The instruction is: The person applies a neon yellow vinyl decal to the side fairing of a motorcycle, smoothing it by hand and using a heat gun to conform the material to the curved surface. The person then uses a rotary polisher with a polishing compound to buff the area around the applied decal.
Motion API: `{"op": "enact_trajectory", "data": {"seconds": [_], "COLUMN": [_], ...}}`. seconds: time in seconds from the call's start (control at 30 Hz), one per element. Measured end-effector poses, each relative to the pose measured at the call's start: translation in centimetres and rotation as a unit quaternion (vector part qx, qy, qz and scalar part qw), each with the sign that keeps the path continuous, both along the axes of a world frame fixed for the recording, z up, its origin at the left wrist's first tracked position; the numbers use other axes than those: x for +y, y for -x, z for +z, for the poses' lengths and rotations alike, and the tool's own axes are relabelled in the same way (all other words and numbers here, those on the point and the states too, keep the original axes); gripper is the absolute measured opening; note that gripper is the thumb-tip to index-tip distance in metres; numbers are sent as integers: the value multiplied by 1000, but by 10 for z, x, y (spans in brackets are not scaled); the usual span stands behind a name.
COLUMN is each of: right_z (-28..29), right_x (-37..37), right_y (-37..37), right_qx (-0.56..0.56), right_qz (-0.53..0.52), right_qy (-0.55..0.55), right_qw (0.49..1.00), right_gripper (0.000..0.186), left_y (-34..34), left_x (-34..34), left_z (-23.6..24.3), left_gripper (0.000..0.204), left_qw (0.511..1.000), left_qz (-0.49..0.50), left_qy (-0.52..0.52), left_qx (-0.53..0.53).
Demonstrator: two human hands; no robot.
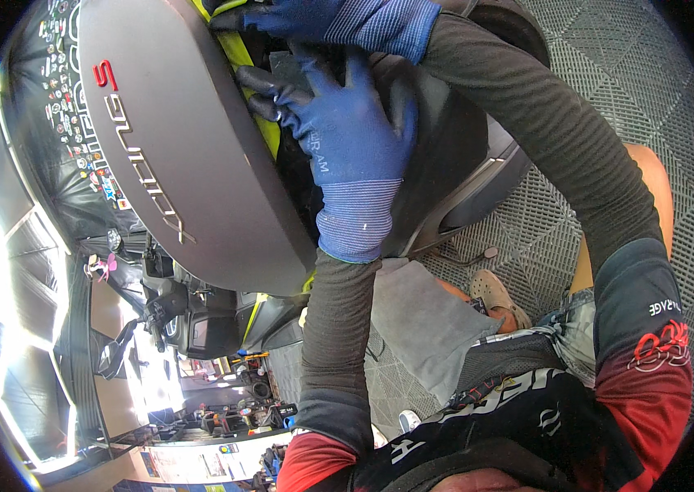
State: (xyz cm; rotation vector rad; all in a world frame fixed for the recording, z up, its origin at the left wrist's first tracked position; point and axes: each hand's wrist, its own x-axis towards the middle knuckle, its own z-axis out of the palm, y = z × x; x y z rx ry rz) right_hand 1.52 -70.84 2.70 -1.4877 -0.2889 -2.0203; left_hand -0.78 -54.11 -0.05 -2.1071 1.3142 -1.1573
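My left hand (355, 131), in a blue knit glove with dark fingertips, rests with spread fingers on a black part (388, 139) of a scooter. Two of its fingertips reach toward a yellow-green strip (262, 131) beside a large grey curved panel (191, 139) with raised lettering. Farther off, at the top edge, my right hand (289, 18) wears a matching glove. Its dark fingers reach left across the yellow-green strip near the panel's far end. The frame cuts off part of that hand, so its grip cannot be made out.
Handlebars (158, 316) and a dark scooter body (207, 324) stand at lower left. A grey cloth (421, 328) hangs near my lap. Grey grid tiles (609, 74) cover the floor, with a clog-shod foot (499, 299) on them. Stickers dot a black curtain (60, 98).
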Motion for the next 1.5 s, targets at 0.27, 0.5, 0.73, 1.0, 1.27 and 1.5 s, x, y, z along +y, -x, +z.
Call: {"op": "enact_trajectory", "data": {"seconds": [0.27, 0.5, 0.73, 1.0, 1.27, 1.5], "right_z": [0, -1, 5, 16, 25, 24], "right_x": [2, 3, -2, -22, -37, -53], "right_y": [0, 5, 8, 18, 19, 27], "right_qx": [17, 31, 70, 89, 17, 96], "right_qz": [7, 16, 25, 125, 222, 326], "right_qy": [2, -11, -23, -40, -42, -77], "right_qw": [1000, 999, 997, 987, 974, 937], "right_gripper": [22, 20, 17, 19, 24, 25], "left_y": [-1, 6, -13, -25, -21, -17], "left_x": [4, -1, -10, -34, -41, -18], "left_z": [-1, -2, 15, 32, 43, 29], "left_gripper": [64, 61, 56, 48, 52, 54], "left_qw": [999, 1000, 999, 997, 996, 998], "left_qz": [-29, -9, -24, -57, -89, -59], "left_qy": [14, 11, 5, -4, 26, 15], "left_qx": [27, -25, 27, -61, 0, 23]}}
